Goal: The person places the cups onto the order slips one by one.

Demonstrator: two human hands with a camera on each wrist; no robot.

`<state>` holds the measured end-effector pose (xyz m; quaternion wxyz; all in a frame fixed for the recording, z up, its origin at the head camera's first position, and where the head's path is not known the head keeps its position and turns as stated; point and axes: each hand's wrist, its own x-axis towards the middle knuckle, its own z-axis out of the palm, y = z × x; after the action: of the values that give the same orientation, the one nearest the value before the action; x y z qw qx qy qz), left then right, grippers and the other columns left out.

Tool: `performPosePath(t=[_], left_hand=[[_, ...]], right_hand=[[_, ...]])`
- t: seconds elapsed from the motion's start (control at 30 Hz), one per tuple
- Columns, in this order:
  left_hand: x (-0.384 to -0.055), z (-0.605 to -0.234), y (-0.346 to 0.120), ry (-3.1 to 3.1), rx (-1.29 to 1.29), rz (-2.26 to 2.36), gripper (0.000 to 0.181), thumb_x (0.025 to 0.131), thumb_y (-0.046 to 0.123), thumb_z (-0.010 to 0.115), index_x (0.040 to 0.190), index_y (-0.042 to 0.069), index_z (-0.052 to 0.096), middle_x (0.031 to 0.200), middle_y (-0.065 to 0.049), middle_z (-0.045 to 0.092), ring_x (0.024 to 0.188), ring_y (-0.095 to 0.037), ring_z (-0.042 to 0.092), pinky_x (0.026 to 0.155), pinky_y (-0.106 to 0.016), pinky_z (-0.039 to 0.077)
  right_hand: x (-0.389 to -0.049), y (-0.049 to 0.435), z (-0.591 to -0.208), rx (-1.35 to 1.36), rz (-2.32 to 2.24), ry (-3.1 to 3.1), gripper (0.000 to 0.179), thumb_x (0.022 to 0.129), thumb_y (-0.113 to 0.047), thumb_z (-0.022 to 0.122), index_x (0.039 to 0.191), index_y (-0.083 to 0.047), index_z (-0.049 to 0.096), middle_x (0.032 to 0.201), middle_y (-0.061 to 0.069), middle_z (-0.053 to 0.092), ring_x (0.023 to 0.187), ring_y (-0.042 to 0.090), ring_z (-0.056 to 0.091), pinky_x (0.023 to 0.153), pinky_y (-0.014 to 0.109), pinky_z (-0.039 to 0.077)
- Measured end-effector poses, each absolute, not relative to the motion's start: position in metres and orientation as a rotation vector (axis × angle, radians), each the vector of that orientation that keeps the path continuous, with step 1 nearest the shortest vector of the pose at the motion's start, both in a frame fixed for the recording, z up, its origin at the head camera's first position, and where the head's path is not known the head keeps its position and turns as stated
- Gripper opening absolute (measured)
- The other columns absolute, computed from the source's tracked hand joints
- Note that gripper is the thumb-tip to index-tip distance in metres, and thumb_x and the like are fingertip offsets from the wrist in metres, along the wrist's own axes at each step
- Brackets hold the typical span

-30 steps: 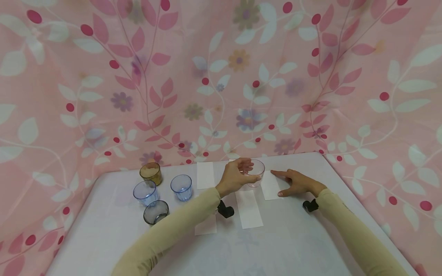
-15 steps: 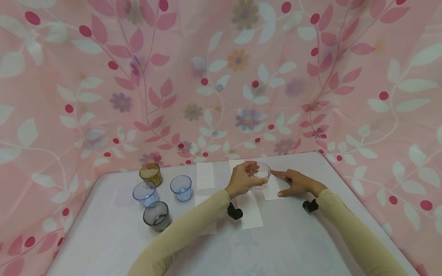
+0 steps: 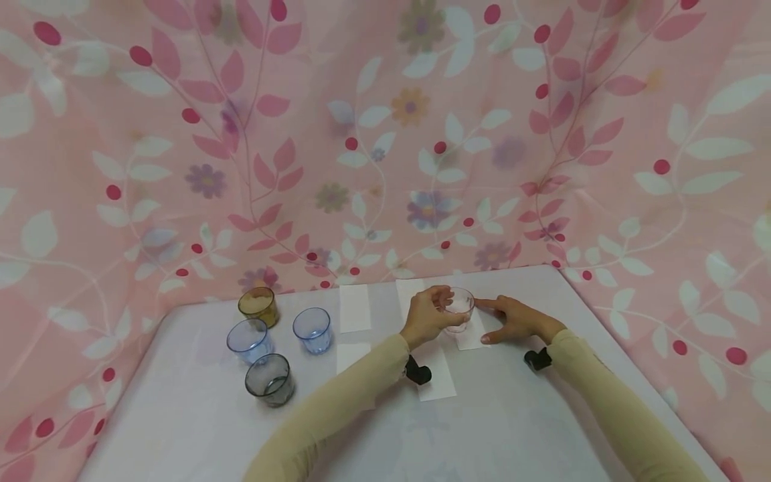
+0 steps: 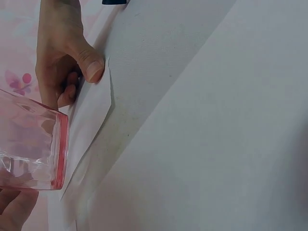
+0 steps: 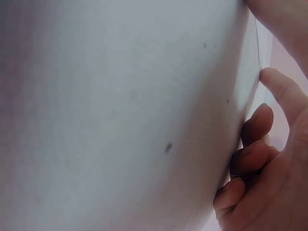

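Note:
My left hand (image 3: 426, 316) grips a clear, pink-tinted glass (image 3: 460, 305) by its side, thumb in front and fingers behind. The glass overlaps a white paper slip (image 3: 472, 337) at the right of the group. In the left wrist view, the thick pink base of the glass (image 4: 61, 149) comes close over the paper. My right hand (image 3: 518, 320) is at that slip's right side, index finger extended toward its far end and thumb at the near corner. Its other fingers (image 5: 250, 156) bend loosely against the tabletop in the right wrist view, with nothing inside them.
Left on the white-covered table (image 3: 181, 415) stand an amber glass (image 3: 259, 308), two blue glasses (image 3: 249, 343) (image 3: 313, 331) and a grey glass (image 3: 271, 381). Several more paper slips (image 3: 355, 308) (image 3: 444, 381) lie mid-table, partly under my left sleeve (image 3: 337, 408). A floral curtain (image 3: 385, 134) hangs behind.
My left hand has carried the pink-tinted glass rightward and slightly nearer, over the right-hand slip. My right hand stays in place. The grey glass has come out from behind my left sleeve.

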<state>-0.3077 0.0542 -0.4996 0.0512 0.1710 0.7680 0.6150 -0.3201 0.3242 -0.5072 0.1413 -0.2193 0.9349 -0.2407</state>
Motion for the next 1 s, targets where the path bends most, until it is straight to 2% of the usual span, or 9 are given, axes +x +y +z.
performPosePath(t=[0.43, 0.63, 1.0], left_hand=[[-0.308, -0.508, 0.076, 2.306, 0.508, 1.925, 0.076, 0.081, 0.022, 0.095, 0.145, 0.004, 0.061, 0.141, -0.015, 0.070, 0.128, -0.028, 0.067, 0.108, -0.037, 0.057], [-0.309, -0.511, 0.084, 2.324, 0.482, 1.933, 0.078, 0.080, 0.019, 0.096, 0.146, 0.002, 0.059, 0.142, -0.020, 0.068, 0.131, -0.028, 0.067, 0.110, -0.039, 0.056], [-0.316, -0.515, 0.094, 2.374, 0.519, 1.890, 0.080, 0.078, 0.015, 0.096, 0.146, -0.002, 0.058, 0.143, -0.019, 0.067, 0.133, -0.031, 0.066, 0.111, -0.038, 0.055]], right_hand=[[-0.322, 0.319, -0.508, -0.581, -0.647, 2.719, 0.094, 0.079, -0.047, 0.093, 0.156, -0.011, 0.053, 0.097, 0.006, 0.049, 0.094, 0.022, 0.046, 0.085, 0.040, 0.042], [-0.321, 0.319, -0.510, -0.591, -0.661, 2.728, 0.085, 0.080, -0.045, 0.093, 0.150, -0.012, 0.059, 0.097, 0.005, 0.051, 0.095, 0.022, 0.047, 0.085, 0.039, 0.043], [-0.322, 0.323, -0.509, -0.596, -0.652, 2.736, 0.087, 0.079, -0.047, 0.093, 0.152, -0.013, 0.058, 0.096, 0.005, 0.049, 0.094, 0.022, 0.046, 0.084, 0.040, 0.041]])
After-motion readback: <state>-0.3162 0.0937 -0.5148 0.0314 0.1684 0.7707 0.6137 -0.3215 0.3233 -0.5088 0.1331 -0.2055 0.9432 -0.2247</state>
